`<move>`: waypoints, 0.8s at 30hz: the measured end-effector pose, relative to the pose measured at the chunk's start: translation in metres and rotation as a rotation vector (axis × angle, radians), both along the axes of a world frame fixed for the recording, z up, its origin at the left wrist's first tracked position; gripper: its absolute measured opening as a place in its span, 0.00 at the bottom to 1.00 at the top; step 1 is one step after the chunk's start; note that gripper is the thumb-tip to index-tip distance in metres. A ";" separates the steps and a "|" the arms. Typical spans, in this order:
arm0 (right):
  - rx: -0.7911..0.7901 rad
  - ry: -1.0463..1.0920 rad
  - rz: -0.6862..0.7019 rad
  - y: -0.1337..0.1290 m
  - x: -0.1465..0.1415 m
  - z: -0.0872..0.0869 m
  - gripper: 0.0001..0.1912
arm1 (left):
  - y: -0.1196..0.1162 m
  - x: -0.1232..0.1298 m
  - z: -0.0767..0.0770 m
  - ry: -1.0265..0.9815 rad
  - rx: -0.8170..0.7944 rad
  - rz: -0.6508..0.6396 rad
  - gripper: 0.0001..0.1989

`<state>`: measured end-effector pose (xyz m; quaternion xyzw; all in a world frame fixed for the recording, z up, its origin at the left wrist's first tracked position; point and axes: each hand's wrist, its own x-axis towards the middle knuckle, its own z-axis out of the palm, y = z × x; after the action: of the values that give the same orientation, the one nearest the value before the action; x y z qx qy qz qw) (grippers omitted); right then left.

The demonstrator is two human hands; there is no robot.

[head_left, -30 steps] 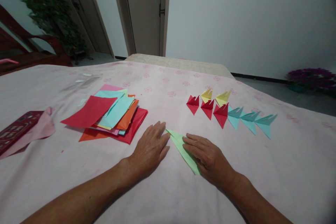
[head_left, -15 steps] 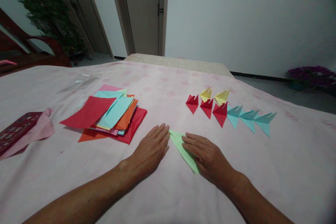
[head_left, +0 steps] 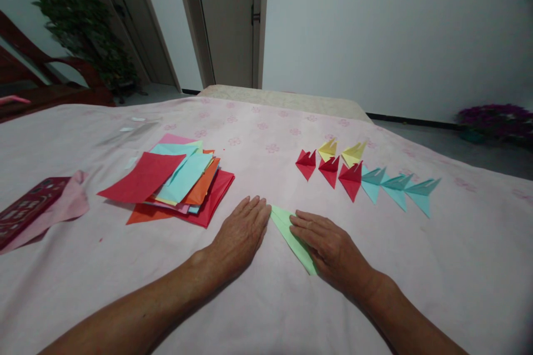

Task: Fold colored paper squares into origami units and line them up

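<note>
A light green folded paper [head_left: 293, 238] lies on the pink-white cloth, between my two hands. My left hand [head_left: 244, 233] rests flat at its far left tip, fingers stretched out. Over the paper's right side lies my right hand [head_left: 328, 244], also flat with fingers extended, hiding part of the sheet. To the left is a loose pile of coloured sheets, topped by a red sheet [head_left: 144, 177] and a light blue one [head_left: 189, 177]. Folded paper pieces stand at the right: red [head_left: 351, 177], yellow [head_left: 353, 153] and light blue [head_left: 422, 194].
A dark red printed packet [head_left: 31, 205] and a crumpled pink sheet [head_left: 69, 208] lie at the far left of the cloth [head_left: 266, 316]. A clear plastic bag [head_left: 135, 130] sits behind the pile. Beyond the table are a wooden chair, plants and doors.
Both hands remain on the green paper in nearly the same pose; my left fingertips have shifted very slightly. The whole view has moved a little.
</note>
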<state>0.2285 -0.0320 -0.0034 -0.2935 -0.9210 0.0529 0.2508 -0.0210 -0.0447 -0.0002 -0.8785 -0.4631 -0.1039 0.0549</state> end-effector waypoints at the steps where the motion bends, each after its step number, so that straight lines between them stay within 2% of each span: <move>1: 0.001 -0.005 -0.001 0.000 0.000 0.000 0.23 | 0.000 0.000 0.000 0.005 0.001 0.004 0.21; 10: 0.036 0.016 -0.002 -0.001 -0.001 0.001 0.20 | 0.000 0.002 0.008 0.071 0.002 0.101 0.21; 24: 0.027 0.014 0.002 -0.001 -0.001 0.001 0.21 | 0.000 0.002 0.007 0.045 -0.016 0.156 0.23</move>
<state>0.2275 -0.0325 -0.0022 -0.2886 -0.9202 0.0426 0.2612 -0.0187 -0.0446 0.0068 -0.8422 -0.5297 -0.0756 0.0662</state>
